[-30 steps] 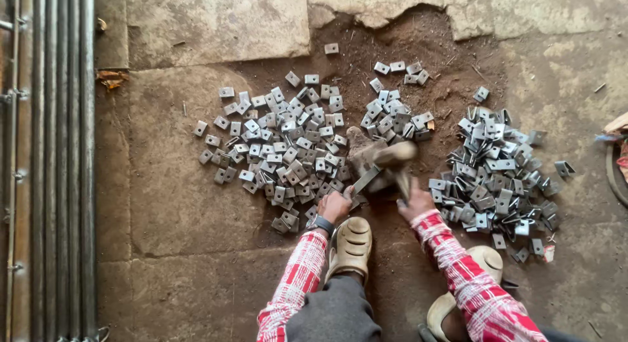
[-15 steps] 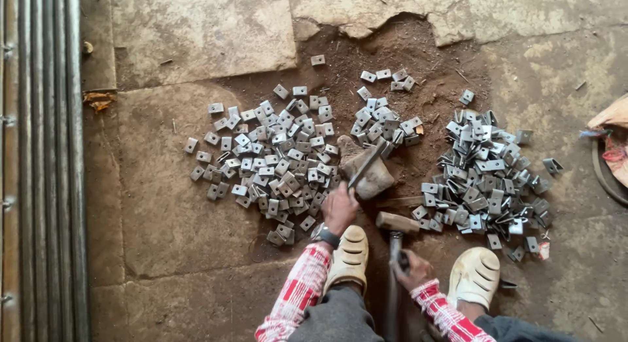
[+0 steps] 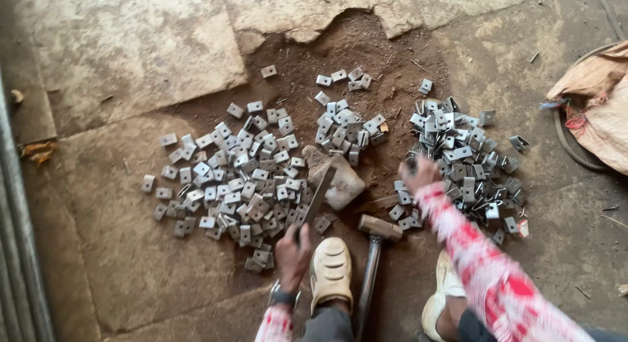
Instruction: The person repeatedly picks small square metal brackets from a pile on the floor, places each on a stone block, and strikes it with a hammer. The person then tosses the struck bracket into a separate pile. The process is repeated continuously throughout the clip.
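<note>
The left hand [image 3: 292, 245] is gripping a flat metal bar [image 3: 318, 197] angling up-right onto the stone block [image 3: 338, 181], while the blurry right hand [image 3: 418, 174], grip unclear, is reaching into the right-side pile of brackets [image 3: 461, 162], with the hammer [image 3: 374, 253] lying between the shoes.

floor, seen from above: i log my left hand [image 3: 292, 247] gripping a flat metal bar [image 3: 318, 197] laid against a stone block [image 3: 340, 181]; my right hand [image 3: 420, 175], blurred, on the right pile of bent metal brackets [image 3: 461, 162]; hammer [image 3: 374, 250] lying between my two pale shoes [image 3: 331, 273]; left pile of flat plates [image 3: 242, 181]; sack [image 3: 595, 103] at right edge.
</note>
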